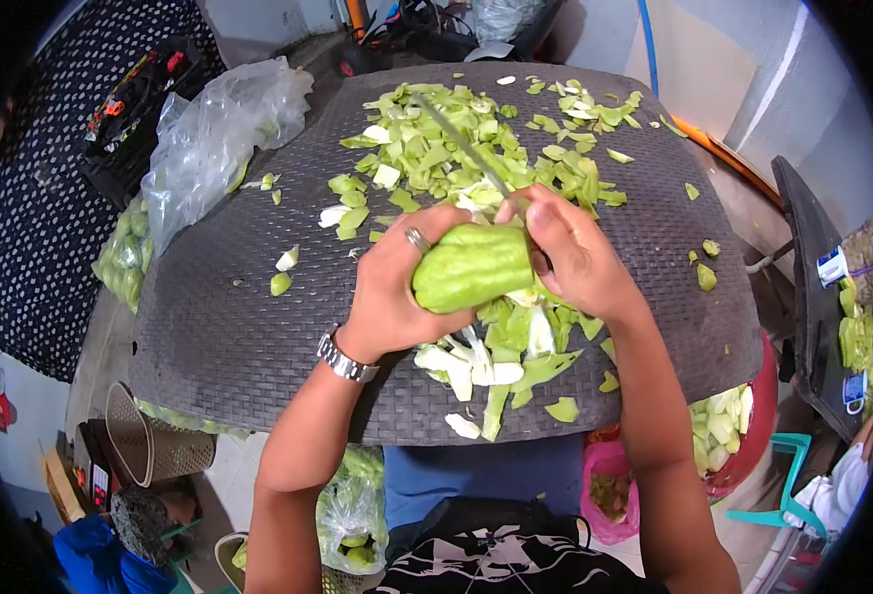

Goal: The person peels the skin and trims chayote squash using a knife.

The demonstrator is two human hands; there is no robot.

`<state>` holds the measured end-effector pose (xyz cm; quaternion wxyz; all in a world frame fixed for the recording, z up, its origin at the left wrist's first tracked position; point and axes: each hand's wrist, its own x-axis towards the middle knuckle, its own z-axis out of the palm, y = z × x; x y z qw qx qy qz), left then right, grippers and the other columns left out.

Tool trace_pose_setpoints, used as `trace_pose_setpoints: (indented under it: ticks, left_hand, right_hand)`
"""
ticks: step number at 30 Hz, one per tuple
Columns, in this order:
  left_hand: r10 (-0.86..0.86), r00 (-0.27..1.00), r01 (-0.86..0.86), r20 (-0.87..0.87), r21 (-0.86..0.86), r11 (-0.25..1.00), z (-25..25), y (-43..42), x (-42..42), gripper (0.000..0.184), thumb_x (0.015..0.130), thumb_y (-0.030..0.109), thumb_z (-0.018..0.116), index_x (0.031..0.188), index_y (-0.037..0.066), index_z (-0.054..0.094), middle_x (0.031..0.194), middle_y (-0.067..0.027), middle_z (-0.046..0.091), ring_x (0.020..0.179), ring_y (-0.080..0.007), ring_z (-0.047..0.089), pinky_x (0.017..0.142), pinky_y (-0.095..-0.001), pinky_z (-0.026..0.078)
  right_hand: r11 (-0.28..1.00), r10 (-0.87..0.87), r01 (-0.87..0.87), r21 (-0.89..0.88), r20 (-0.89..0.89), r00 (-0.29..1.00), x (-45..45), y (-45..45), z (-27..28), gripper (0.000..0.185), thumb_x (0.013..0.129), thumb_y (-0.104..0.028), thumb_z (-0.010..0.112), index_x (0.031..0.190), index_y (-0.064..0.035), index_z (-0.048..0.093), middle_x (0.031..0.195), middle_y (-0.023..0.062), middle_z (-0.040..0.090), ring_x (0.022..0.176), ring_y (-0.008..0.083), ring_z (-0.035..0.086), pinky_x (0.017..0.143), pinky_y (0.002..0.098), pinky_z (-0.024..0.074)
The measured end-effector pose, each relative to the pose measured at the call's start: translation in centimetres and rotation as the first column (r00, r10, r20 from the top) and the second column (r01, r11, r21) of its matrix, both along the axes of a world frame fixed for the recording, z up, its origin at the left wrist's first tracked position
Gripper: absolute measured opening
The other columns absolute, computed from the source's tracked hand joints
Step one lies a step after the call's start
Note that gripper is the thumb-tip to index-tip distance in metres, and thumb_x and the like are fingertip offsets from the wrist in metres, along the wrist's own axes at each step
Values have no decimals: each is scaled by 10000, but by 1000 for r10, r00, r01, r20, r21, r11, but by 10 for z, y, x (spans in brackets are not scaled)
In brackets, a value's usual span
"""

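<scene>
A pale green chayote [474, 265] lies in my left hand [397, 275], whose fingers wrap round its left end. At the chayote's right end, my right hand [573, 243] is closed on a knife [461, 142]. The blade points up and to the left, over the peelings; its handle is hidden in my fingers. A large heap of green peelings [436, 148] lies beyond my hands. Closer to me, white and green cut pieces [471, 366] lie below the chayote on the dark woven tabletop [228, 337].
A clear plastic bag [213, 139] rests on the table's far left edge. Below the right edge stands a red tub [761, 416] of cut pieces, beside a pink bag [610, 490]. A bag of whole chayotes [357, 515] is near my lap. A beige basket [154, 436] stands lower left.
</scene>
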<state>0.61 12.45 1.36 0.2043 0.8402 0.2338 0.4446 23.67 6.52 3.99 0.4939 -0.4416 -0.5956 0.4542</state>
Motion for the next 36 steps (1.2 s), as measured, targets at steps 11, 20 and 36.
trace_pose_setpoints:
  ticks: [11,20,36]
  left_hand:
    - [222,720,519,658,-722,458,-4,-1,4,645,943,348,662,1464,1,506,1317,-146,663,1158,-283,675,1043,-420,527]
    - [271,712,609,648,-761,222,-1,9,-3,591,1029,360,628,1477,10,467,1446,-208,582,1333,-388,590,1125,-606,477]
    - [-121,572,770,811,-582,-261,-4,2,-7,677,1013,295,607,1556,-22,356,1423,-288,552,1225,-431,638,968,-541,610]
  right_hand:
    - [921,-250,289,-262,173,953,8,1,-4,635,1080,-477,514,1482,9,447,753,136,667,443,118,490,443,281,397]
    - [925,-52,46,-378,-5,999,6,-3,12,600,1049,-432,619,1372,63,519,757,105,669,402,66,443,397,235,352]
    - [994,54,-58,88,42,998,9,3,-1,871,721,-212,978,1450,-14,544,1124,26,682,862,49,590,720,244,487]
